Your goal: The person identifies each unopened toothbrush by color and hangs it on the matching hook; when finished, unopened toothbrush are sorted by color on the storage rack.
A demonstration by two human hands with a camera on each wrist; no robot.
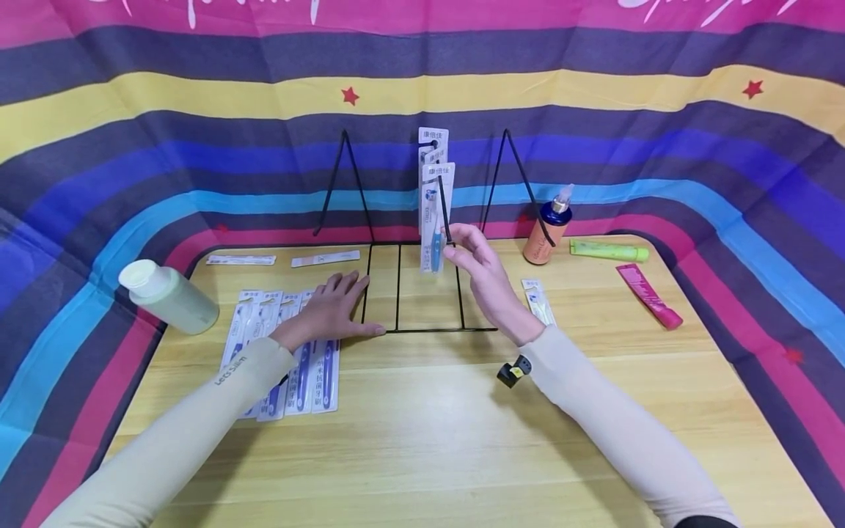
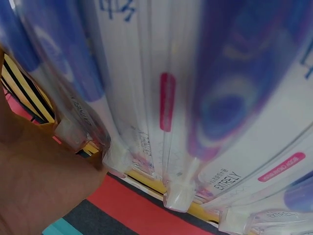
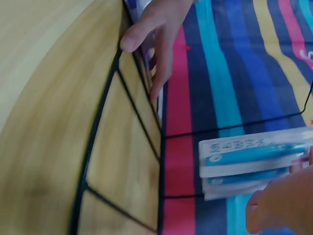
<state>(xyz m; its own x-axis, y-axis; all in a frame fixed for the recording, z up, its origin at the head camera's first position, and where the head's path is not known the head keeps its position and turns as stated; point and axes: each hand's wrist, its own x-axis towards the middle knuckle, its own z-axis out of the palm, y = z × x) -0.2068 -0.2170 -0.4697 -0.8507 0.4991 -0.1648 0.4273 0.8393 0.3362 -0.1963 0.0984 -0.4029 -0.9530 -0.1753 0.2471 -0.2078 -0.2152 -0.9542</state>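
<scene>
A black wire rack [image 1: 441, 331] stands on the table, with several packaged toothbrushes hanging from its middle arm. At the right edge of the front toothbrush pack [image 1: 429, 220], which has a blue handle, my right hand [image 1: 485, 275] pinches with curled fingers. The right wrist view shows the hanging packs [image 3: 244, 159] beside that hand's fingers. My left hand [image 1: 333, 308] lies spread with straight fingers at the left side of the rack's base. Under and beside the left wrist lie several purple-handled toothbrush packs [image 1: 326, 378], which fill the left wrist view.
A pale green bottle [image 1: 174, 297] is at the left. Two narrow packs lie behind the left hand. Right of the rack are an orange-and-blue pump bottle [image 1: 541, 238], a single toothbrush pack [image 1: 538, 301], a green tube [image 1: 607, 251] and a magenta tube [image 1: 648, 295]. Striped cloth surrounds the table.
</scene>
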